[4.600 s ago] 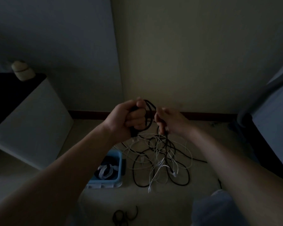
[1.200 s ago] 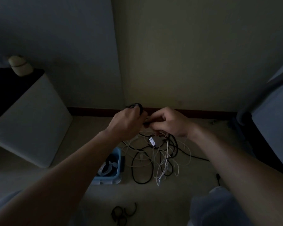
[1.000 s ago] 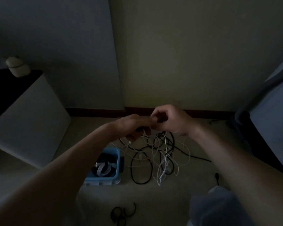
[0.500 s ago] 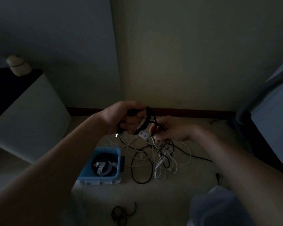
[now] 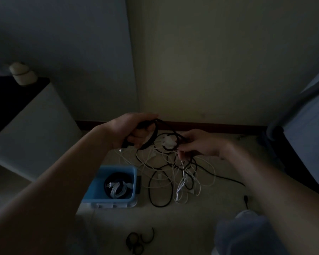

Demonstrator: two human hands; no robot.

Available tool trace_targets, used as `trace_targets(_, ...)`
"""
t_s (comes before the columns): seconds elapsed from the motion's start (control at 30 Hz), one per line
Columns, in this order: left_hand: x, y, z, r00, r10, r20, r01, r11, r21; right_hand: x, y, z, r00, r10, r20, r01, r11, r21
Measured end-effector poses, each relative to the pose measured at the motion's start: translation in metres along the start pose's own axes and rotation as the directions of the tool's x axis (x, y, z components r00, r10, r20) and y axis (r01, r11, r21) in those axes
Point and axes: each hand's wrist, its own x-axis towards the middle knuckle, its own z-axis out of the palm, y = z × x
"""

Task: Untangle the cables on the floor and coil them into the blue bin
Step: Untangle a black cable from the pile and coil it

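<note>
My feed is dim and grainy. The brightest patch I get is the wall [image 5: 219,70] between 12 and 2 o'clock. The black cable [image 5: 153,138] at center barely separates from shadow; the left forearm [image 5: 53,190] at 7 o'clock is a soft blur.

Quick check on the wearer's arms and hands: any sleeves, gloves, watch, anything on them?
The left forearm and right forearm are bare up to the frame edge: no sleeves. The left hand and right hand are ungloved. No watch, band or ring shows, though the dim light could hide small details.
</note>
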Motion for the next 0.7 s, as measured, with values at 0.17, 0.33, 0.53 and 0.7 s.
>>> trace_targets(0.17, -0.005, 0.002, -0.004, 0.981, -0.019, 0.192, 0.022, 1.000, -0.011, -0.001, 0.001, -0.001, 0.997, 0.068, -0.026, -0.067, 0.996, 0.050)
trace_targets(0.33, -0.009, 0.007, -0.004, 0.930, 0.066, 0.362, -0.025, 0.993, -0.117, 0.006, 0.010, -0.002, 0.972, 0.223, -0.072, -0.221, 0.975, 0.033)
trace_targets(0.53, -0.007, 0.004, -0.007, 0.912, 0.077, 0.402, -0.011, 0.986, -0.164, 0.007, 0.004, -0.001, 0.969, 0.160, -0.191, -0.242, 0.782, -0.575)
trace_targets(0.7, -0.003, 0.004, -0.004, 0.929, 0.142, 0.341, -0.053, 0.964, -0.259, 0.014, -0.020, 0.020, 0.995, -0.102, -0.013, 0.102, 0.993, 0.056)
